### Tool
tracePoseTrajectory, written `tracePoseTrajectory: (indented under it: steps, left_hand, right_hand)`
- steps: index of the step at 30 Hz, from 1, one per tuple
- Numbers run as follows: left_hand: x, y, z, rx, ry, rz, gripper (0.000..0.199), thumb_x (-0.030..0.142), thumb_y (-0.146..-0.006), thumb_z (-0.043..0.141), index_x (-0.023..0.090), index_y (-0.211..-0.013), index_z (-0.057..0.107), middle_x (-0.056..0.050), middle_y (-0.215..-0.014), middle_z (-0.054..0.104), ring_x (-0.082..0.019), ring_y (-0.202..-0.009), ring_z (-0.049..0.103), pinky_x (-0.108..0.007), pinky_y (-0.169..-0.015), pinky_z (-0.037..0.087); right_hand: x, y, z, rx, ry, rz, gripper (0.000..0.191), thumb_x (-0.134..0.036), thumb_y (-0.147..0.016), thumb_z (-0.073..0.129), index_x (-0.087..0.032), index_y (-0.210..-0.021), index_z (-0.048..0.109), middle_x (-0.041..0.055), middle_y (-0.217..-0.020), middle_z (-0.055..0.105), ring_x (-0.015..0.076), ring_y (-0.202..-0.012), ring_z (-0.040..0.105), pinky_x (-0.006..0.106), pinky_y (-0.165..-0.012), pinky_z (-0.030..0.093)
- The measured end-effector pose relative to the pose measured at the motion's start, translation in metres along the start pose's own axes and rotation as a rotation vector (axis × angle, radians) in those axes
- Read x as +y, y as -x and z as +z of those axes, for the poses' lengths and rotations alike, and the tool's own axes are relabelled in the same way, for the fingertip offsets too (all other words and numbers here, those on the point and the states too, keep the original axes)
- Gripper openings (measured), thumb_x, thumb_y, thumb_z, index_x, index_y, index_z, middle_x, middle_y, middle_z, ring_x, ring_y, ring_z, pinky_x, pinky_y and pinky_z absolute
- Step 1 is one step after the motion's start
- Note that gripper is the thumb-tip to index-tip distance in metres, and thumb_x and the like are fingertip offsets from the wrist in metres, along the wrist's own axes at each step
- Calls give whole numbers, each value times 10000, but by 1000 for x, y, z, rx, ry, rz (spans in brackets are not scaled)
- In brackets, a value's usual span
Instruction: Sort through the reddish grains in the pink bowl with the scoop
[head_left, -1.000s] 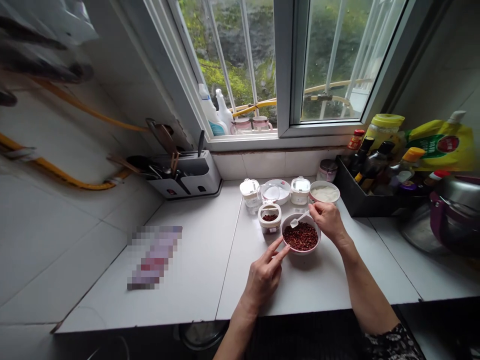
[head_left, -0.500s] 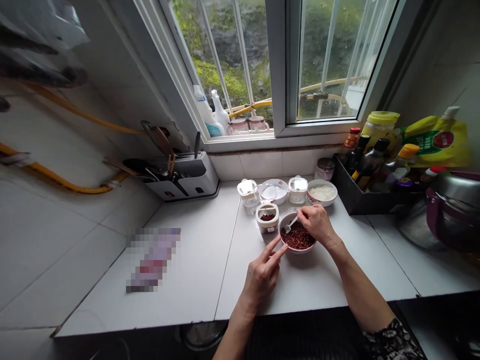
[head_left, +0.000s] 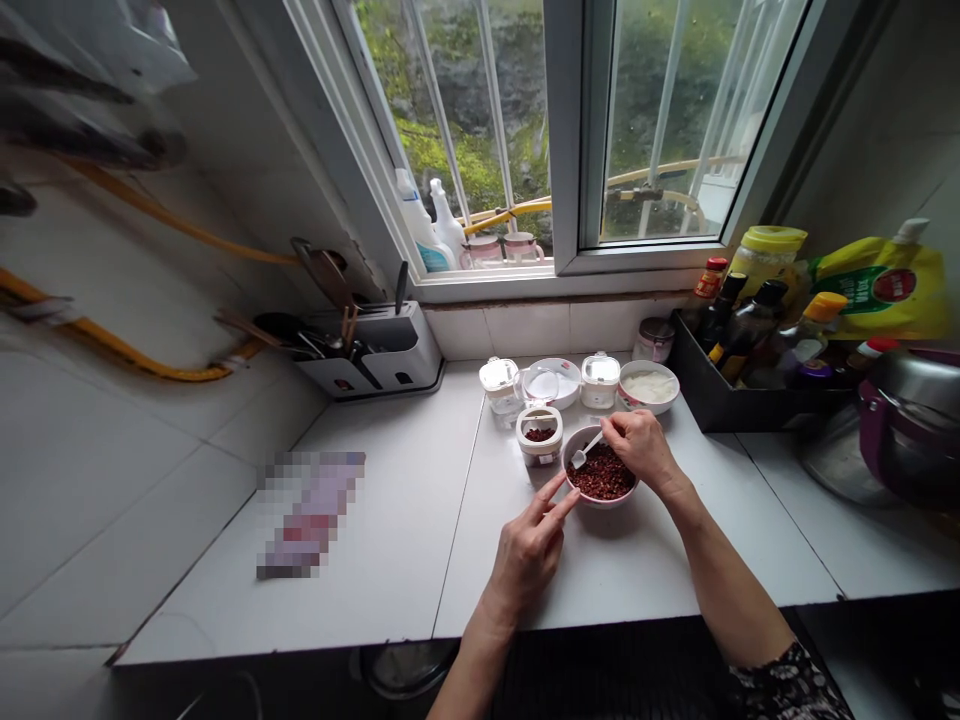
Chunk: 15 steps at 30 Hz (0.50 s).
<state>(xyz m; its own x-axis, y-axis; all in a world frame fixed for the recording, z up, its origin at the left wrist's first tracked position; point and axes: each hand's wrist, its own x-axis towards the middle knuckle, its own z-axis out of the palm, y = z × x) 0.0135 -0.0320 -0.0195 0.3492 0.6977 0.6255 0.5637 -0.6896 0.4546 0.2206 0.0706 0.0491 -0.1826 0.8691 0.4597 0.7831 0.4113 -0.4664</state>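
In the head view, a bowl (head_left: 600, 504) full of dark red-brown dried bits (head_left: 609, 478), like Sichuan peppercorns, stands on the counter. My right hand (head_left: 643, 448) pinches the handle of a small white spoon (head_left: 583, 457), whose scoop rests at the left side of the bits. Two outstretched fingers of my left hand (head_left: 527, 553) touch the bowl's near left rim; its other fingers are curled and partly hidden. Just left of the bowl is an open seasoning jar (head_left: 538, 455) holding some of the same bits.
Behind stand two lidded jars (head_left: 501, 388) (head_left: 599, 382), a bowl of white powder (head_left: 568, 384) and a bowl of white grains (head_left: 649, 389). A black bottle bin (head_left: 739, 407) and a metal pot (head_left: 844, 450) are right. A utensil holder (head_left: 409, 350) stands back left, a blurred packet (head_left: 319, 510) nearer.
The view has shifted slightly. Both hands, the spoon and the bowl keep almost the same places relative to one another.
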Motion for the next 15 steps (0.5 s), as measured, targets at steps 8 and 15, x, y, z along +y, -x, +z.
tracePoseTrajectory:
  steps: [8,15]
  left_hand:
    - [1,0,0,14,-12,9,631,-12,-893,412,277,-1452,446,-122,-1454,516,-152,-1007,709,-262,-859,601]
    - [0,1,1,3,-3,-7,632,-13,-895,406,286,-1451,447,-125,-1450,518,-153,-1011,707,-275,-864,600]
  right_hand:
    - [-3,0,-6,-30,-116,56,441,-376,-897,453,-214,-487,430,19,-480,539,128,-493,411,283,-574,322]
    - [0,0,-10,-10,-200,115,446,-396,-890,472,-207,-486,449,-4,-462,488,119,-486,410,264,-508,303]
